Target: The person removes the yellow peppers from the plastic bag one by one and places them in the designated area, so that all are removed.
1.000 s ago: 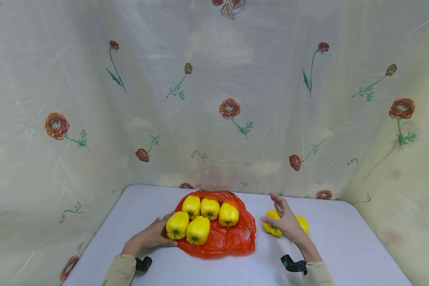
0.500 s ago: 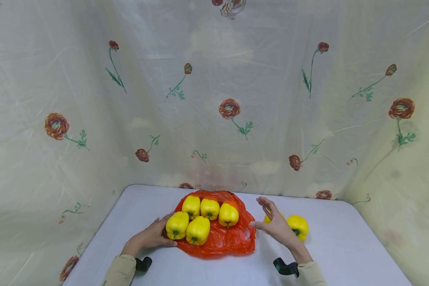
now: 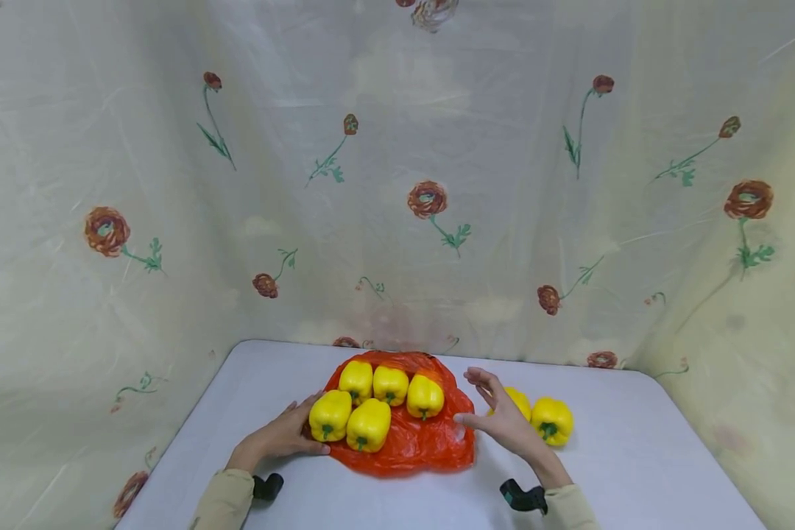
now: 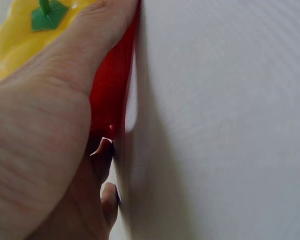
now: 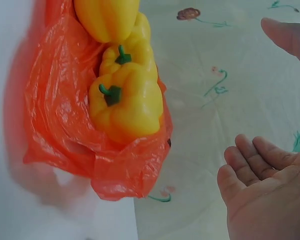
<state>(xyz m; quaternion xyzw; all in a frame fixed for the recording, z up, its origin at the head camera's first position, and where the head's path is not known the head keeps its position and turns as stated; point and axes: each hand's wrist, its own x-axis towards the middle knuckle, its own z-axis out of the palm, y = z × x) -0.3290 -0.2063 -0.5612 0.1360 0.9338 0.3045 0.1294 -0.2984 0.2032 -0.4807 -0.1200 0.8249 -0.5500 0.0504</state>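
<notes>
Several yellow bell peppers point(image 3: 369, 425) with green stems lie on a red plastic bag point(image 3: 430, 445), spread on the table in the head view. At the bag's left edge rests my left hand point(image 3: 281, 438), its thumb along the front; in the left wrist view the bag and one pepper point(image 4: 15, 47) show beyond the thumb. My right hand point(image 3: 503, 425) hovers by the bag's right edge with thumb and fingers spread, holding nothing. Right beside it are two loose bell peppers point(image 3: 552, 421), one partly hidden by the hand. In the right wrist view its palm point(image 5: 270, 195) is apart from the bag.
A white table point(image 3: 636, 456) carries everything. Behind it and on both sides hangs a pale curtain point(image 3: 490, 147) printed with flowers. Each wrist wears a black camera mount point(image 3: 523, 496).
My right hand has moved left from above the loose bell peppers toward the bag, uncovering the right-hand pepper. My left hand and the peppers on the bag have stayed in place.
</notes>
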